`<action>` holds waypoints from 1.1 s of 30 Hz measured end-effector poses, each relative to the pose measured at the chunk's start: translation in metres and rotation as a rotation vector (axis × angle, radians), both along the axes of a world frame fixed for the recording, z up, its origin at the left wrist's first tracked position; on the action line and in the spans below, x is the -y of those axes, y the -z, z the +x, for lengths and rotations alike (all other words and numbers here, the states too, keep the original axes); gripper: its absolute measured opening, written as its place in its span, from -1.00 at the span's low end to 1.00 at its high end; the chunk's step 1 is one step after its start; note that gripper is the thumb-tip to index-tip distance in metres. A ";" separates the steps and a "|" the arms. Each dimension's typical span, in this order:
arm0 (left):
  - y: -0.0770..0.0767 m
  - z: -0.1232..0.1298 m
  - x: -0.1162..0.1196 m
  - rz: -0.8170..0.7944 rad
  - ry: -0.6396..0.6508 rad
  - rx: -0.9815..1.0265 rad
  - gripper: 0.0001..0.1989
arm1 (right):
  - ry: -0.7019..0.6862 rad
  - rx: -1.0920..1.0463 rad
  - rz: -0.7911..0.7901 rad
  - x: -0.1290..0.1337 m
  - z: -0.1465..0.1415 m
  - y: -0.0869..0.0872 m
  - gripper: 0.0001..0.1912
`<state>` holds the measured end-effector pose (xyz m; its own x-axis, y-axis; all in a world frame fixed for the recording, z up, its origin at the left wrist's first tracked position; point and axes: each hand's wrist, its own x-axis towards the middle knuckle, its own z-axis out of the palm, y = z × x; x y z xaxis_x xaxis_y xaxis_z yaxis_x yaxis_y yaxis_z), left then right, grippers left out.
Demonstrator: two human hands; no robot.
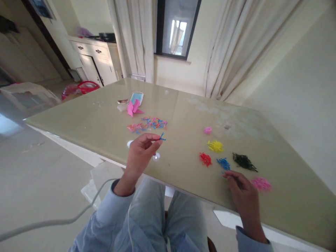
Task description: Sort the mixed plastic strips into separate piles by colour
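Observation:
Between the thumb and forefinger of my left hand (pixel 143 150) is a small blue piece (pixel 162 137), raised over the table. My right hand (pixel 243 190) has its fingertips pinched at the near edge of the blue pile (pixel 224 163), with a bit of blue at the tips. Around that pile lie a red pile (pixel 205 159), a yellow pile (pixel 215 146), a black pile (pixel 244 161) and a pink pile (pixel 261 184). A mixed heap of pink, blue and orange pieces (pixel 154 123) lies beyond my left hand.
On the table (pixel 181 112) are a pink paper shape (pixel 134 107), a blue face mask (pixel 137 98), a pink round item (pixel 207 130) and a white disc (pixel 156 156). The near table edge runs above my legs. A grey cable (pixel 65 221) crosses at the lower left.

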<state>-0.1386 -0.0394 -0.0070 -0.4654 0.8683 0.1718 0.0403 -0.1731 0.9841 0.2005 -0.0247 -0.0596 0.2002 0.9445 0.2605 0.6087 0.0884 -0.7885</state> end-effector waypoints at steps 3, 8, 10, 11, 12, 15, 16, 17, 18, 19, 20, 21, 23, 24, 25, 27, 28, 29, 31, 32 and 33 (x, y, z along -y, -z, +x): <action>-0.001 0.018 -0.003 -0.002 0.047 -0.020 -0.76 | -0.005 -0.005 0.005 0.000 0.000 0.001 -0.70; 0.008 0.032 -0.012 -0.043 0.084 -0.072 -0.77 | -0.018 -0.033 -0.001 0.001 0.001 0.004 -0.72; 0.011 0.037 -0.014 -0.057 0.099 -0.062 -0.77 | -0.023 -0.045 0.006 0.001 0.001 0.004 -0.72; 0.011 0.040 -0.014 -0.062 0.108 -0.051 -0.76 | -0.025 -0.047 0.014 0.001 0.000 0.004 -0.72; 0.011 0.044 -0.015 -0.067 0.120 -0.037 -0.75 | -0.027 -0.049 0.020 0.001 0.000 0.003 -0.73; 0.007 0.058 -0.013 -0.081 0.182 0.039 -0.74 | -0.030 -0.054 0.024 0.002 -0.002 0.002 -0.75; 0.005 0.064 -0.012 -0.089 0.212 0.075 -0.74 | -0.031 -0.058 0.020 0.002 -0.002 0.002 -0.76; 0.002 0.071 -0.011 -0.099 0.245 0.114 -0.74 | -0.030 -0.061 0.019 0.002 -0.002 0.002 -0.76; 0.000 0.077 -0.010 -0.111 0.281 0.151 -0.74 | -0.028 -0.065 0.023 0.002 -0.003 0.003 -0.77; -0.001 0.084 -0.009 -0.122 0.316 0.183 -0.73 | -0.027 -0.067 0.029 0.003 -0.003 0.003 -0.77; -0.003 0.091 -0.008 -0.133 0.350 0.208 -0.73 | -0.032 -0.071 0.035 0.003 -0.003 0.004 -0.78; -0.004 0.097 -0.007 -0.141 0.381 0.225 -0.73 | -0.038 -0.077 0.041 0.003 -0.004 0.005 -0.79; -0.006 0.109 -0.006 -0.149 0.430 0.239 -0.73 | -0.048 -0.097 0.049 0.004 -0.005 0.005 -0.81; -0.006 0.115 -0.006 -0.151 0.449 0.239 -0.72 | -0.053 -0.108 0.054 0.004 -0.005 0.005 -0.81; -0.007 0.120 -0.007 -0.152 0.464 0.237 -0.72 | -0.055 -0.119 0.058 0.004 -0.006 0.004 -0.82; -0.006 0.130 -0.009 -0.146 0.485 0.221 -0.71 | -0.053 -0.140 0.068 0.005 -0.008 0.003 -0.83; -0.006 0.136 -0.011 -0.140 0.487 0.202 -0.71 | -0.050 -0.158 0.074 0.005 -0.008 0.002 -0.84; -0.004 0.141 -0.014 -0.131 0.481 0.166 -0.72 | -0.043 -0.185 0.085 0.005 -0.008 0.001 -0.84; 0.001 0.154 -0.021 -0.099 0.453 0.027 -0.76 | -0.007 -0.273 0.118 0.006 -0.007 0.001 -0.86; 0.004 0.161 -0.026 -0.071 0.437 -0.079 -0.79 | 0.023 -0.333 0.140 0.006 -0.006 0.002 -0.87; 0.007 0.168 -0.031 -0.037 0.429 -0.202 -0.81 | 0.059 -0.395 0.164 0.006 -0.005 0.003 -0.88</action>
<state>0.0292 -0.0082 -0.0142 -0.0238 0.9820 0.1873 0.1644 -0.1809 0.9696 0.1952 -0.0308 -0.0626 0.3674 0.8806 0.2991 0.2707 0.2064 -0.9403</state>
